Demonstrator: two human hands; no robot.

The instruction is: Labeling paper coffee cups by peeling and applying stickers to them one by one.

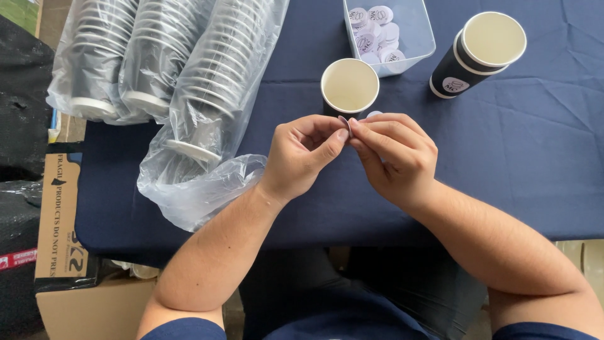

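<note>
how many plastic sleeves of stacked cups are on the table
3, side by side at the table's far left: the left sleeve, the middle sleeve, and the right sleeve, its open end nearest the left hand. More may lie out of view.

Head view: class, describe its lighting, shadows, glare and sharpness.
Head view: soft, even light; faint shadows beneath the hands, left hand and right hand; mild sheen on the plastic sleeves; the single paper cup is sharp, and the small sticker in the fingertips is too tiny to read.
</note>
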